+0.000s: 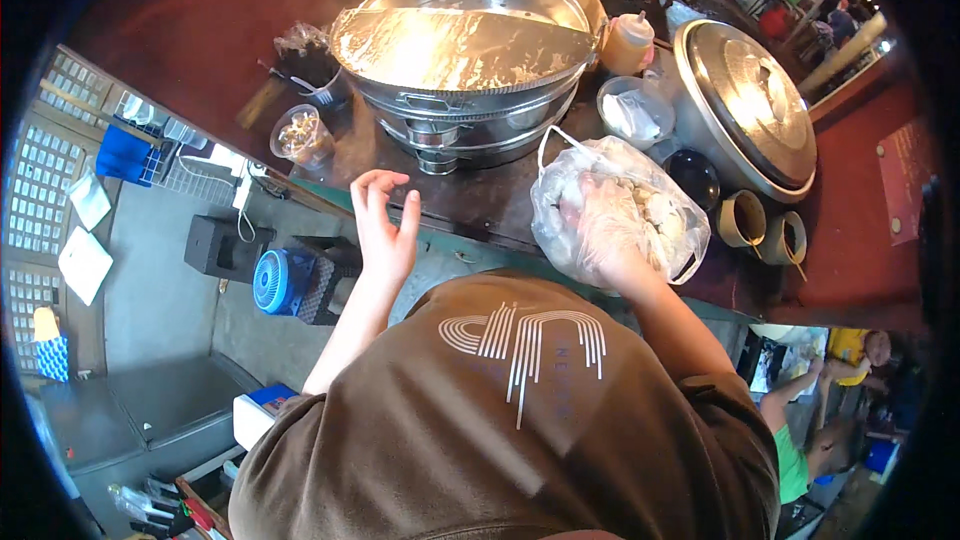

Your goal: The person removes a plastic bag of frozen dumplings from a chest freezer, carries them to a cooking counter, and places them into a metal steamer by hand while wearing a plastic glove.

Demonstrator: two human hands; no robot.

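Plastic bag [557,230] with pale lumps [660,210] sits on our desk [470,210], near the metal pot [465,90]; our gloved right hand [612,225] reaches into the bag, its grip hidden from us, while our left hand [386,225] hovers, fingers spread wide.

Place: food stall | Evidence: wide metal pot [465,50], squeeze bottle [627,48], lidded pot [750,105], serving counter [480,208]

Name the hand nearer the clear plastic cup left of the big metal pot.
Left. The left hand is raised, right of the clear plastic cup, apart from it; the right hand is farther right, at the clear plastic bag.
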